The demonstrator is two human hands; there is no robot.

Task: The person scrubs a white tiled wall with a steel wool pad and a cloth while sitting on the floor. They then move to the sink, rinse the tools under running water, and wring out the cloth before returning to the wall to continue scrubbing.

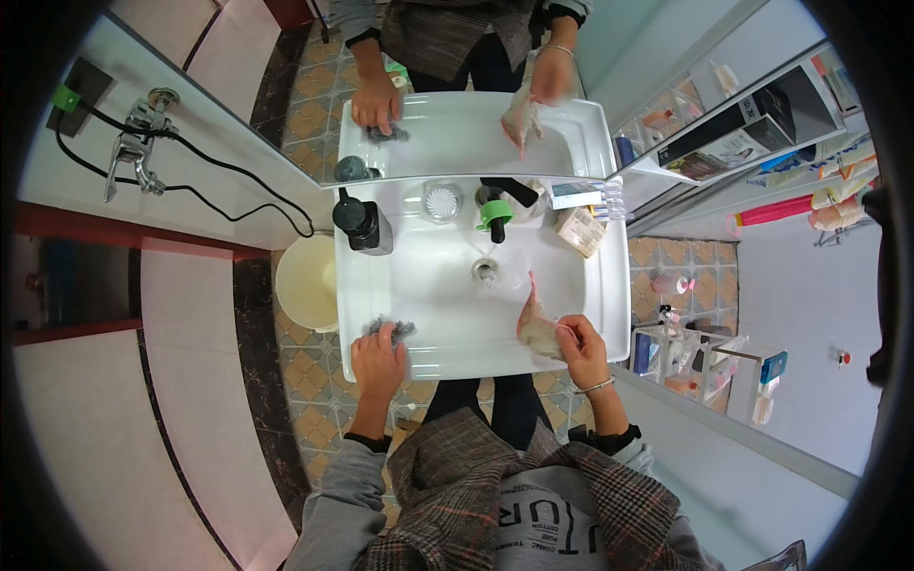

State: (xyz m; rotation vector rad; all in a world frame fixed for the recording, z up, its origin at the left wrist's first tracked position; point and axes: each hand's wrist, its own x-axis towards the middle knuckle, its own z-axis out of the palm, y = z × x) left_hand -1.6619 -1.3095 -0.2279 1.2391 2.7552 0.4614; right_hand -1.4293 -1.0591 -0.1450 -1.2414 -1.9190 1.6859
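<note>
At the left front corner of a white washbasin (457, 321), my left hand (376, 362) has its fingers on a grey scouring pad (402, 329), pressing it to the rim. My right hand (587, 350) pinches a wet beige cloth (538, 332) with a pink edge over the right front of the basin. One corner of the cloth trails toward the drain (485, 269), where some suds lie. The palm side of each hand is hidden from above.
Behind the drain stands a tap (496, 213) with a green band. A black pump bottle (368, 227), a ribbed glass (443, 203) and a small carton (581, 232) sit on the basin. A mirror (457, 153) rises behind; a pale bucket (305, 283) stands left.
</note>
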